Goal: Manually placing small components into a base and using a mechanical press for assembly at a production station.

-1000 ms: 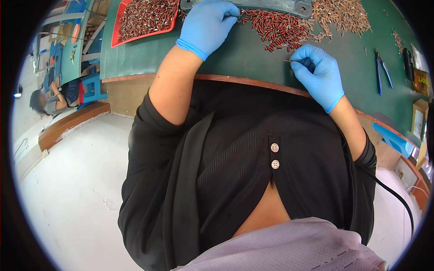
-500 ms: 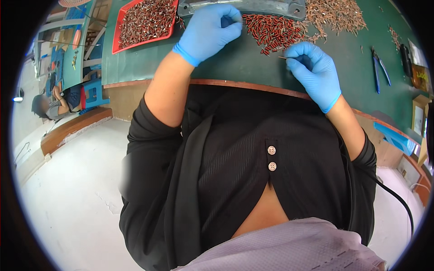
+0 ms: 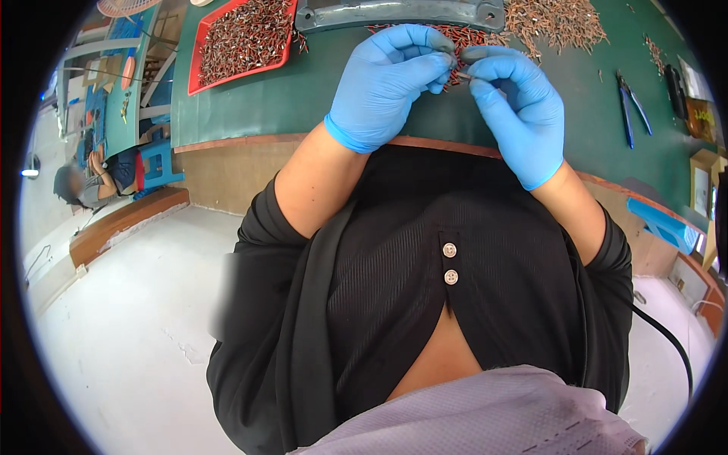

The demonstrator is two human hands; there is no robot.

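Both my hands wear blue gloves and meet above the near edge of the green table point(image 3: 250, 114). My left hand point(image 3: 390, 83) and my right hand point(image 3: 516, 106) pinch one small thin metal piece point(image 3: 462, 74) between their fingertips. Just behind the hands lies a heap of small red parts point(image 3: 466, 36). Most of the pinched piece is hidden by the fingers.
A red tray point(image 3: 246, 34) full of small brownish parts sits at the table's far left. A grey metal fixture point(image 3: 402, 11) lies at the far edge, a brown heap of parts point(image 3: 557, 19) to its right. Blue-handled pliers point(image 3: 629, 98) lie at the right. Another person point(image 3: 83, 182) sits far left.
My left hand has come back from the red heap toward the right hand. The two hands have closed together and now both pinch the small piece.
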